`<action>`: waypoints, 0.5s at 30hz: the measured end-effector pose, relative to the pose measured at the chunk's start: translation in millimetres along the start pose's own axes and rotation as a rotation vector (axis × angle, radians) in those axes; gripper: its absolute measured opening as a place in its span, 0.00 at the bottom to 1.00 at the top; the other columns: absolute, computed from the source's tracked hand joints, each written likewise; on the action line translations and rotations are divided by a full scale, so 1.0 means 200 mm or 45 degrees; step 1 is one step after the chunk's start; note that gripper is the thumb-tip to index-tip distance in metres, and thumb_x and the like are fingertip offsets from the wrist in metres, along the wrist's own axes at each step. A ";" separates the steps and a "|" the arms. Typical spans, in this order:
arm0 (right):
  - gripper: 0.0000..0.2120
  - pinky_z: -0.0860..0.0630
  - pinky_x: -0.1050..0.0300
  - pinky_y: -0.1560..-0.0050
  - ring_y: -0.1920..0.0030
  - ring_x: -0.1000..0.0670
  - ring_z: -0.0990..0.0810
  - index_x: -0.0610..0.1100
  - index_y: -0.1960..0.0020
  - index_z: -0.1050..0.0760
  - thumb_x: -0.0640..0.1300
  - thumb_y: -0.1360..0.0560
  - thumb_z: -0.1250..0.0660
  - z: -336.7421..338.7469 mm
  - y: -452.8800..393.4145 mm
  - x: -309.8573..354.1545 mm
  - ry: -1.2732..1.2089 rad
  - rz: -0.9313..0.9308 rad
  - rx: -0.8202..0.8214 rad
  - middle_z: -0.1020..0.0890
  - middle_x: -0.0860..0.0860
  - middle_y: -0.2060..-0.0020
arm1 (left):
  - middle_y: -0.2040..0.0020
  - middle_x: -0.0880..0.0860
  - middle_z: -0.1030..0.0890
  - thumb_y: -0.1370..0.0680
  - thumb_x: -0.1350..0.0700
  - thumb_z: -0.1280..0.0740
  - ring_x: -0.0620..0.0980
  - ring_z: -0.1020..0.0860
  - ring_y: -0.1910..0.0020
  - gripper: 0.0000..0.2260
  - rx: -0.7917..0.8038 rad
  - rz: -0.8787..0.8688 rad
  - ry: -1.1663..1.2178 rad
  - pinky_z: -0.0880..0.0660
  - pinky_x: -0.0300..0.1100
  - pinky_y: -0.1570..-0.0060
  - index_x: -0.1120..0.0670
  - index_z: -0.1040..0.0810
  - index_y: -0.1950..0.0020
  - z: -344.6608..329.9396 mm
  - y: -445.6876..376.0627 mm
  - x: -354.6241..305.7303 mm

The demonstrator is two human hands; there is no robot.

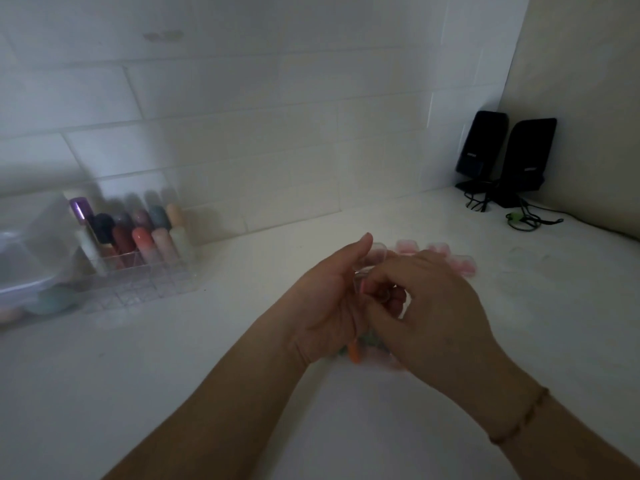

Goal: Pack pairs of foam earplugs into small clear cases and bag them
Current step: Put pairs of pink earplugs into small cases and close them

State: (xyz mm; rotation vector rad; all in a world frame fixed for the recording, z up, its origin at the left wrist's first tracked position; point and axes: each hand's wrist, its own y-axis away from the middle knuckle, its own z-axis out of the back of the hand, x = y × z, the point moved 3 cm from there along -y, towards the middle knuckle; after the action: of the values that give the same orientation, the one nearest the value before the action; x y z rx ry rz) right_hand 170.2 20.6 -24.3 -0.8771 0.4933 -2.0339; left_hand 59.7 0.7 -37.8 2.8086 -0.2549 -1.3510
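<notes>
My left hand [329, 299] holds a small clear case [375, 258] above the white table, thumb raised along its edge. My right hand [429, 306] meets it from the right, its fingertips pinched at the case's opening on a pinkish earplug [363, 287]. Below both hands lies a loose pile of coloured foam earplugs [355, 351], orange and green ones showing, mostly hidden by my wrists. Behind my right hand sit several clear cases with pink contents [450, 258] in a row on the table.
A clear acrylic organiser [138, 271] with coloured tubes stands at the left by the tiled wall, next to a clear plastic tub [24, 258]. Two black speakers [505, 157] with cables stand in the far right corner.
</notes>
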 end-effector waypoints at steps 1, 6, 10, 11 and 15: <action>0.03 0.29 0.57 0.60 0.61 0.54 0.28 0.53 0.63 0.26 0.51 0.32 0.37 0.00 0.00 0.00 -0.001 0.007 0.003 0.30 0.67 0.67 | 0.63 0.54 0.23 0.22 0.48 0.40 0.51 0.28 0.62 0.13 -0.002 0.006 -0.005 0.23 0.41 0.62 0.56 0.25 0.58 0.00 0.00 0.00; 0.01 0.33 0.68 0.58 0.58 0.59 0.26 0.52 0.58 0.21 0.47 0.29 0.29 0.09 -0.03 -0.04 -0.102 -0.078 -0.205 0.25 0.58 0.58 | 0.65 0.54 0.23 0.21 0.48 0.39 0.49 0.24 0.68 0.14 -0.060 -0.006 0.036 0.23 0.39 0.65 0.59 0.29 0.48 0.04 -0.01 -0.03; 0.03 0.33 0.65 0.57 0.59 0.58 0.28 0.52 0.63 0.24 0.49 0.32 0.32 0.23 -0.07 -0.22 -0.014 -0.351 -0.151 0.24 0.55 0.55 | 0.62 0.58 0.27 0.23 0.52 0.36 0.49 0.28 0.68 0.12 -0.205 -0.074 0.312 0.25 0.39 0.70 0.60 0.28 0.49 0.12 -0.01 -0.10; 0.03 0.29 0.59 0.53 0.54 0.55 0.27 0.53 0.64 0.24 0.50 0.32 0.32 0.23 -0.07 -0.27 0.072 -0.389 -0.002 0.24 0.54 0.53 | 0.63 0.58 0.29 0.23 0.55 0.36 0.48 0.31 0.68 0.09 -0.243 -0.107 0.398 0.26 0.39 0.71 0.60 0.28 0.50 0.15 -0.01 -0.11; 0.07 0.38 0.46 0.29 0.28 0.47 0.40 0.64 0.62 0.23 0.52 0.29 0.30 0.13 -0.02 -0.34 0.191 -0.371 0.703 0.31 0.58 0.36 | 0.61 0.55 0.34 0.26 0.68 0.46 0.46 0.34 0.73 0.09 -0.414 -0.199 0.546 0.27 0.39 0.73 0.58 0.33 0.49 0.26 -0.04 -0.11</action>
State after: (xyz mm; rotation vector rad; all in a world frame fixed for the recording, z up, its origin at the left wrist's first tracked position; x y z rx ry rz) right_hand 215.0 77.2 -31.5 -0.4787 -0.1346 -2.3425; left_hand 6.9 15.1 -54.5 2.7805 0.1784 -0.6922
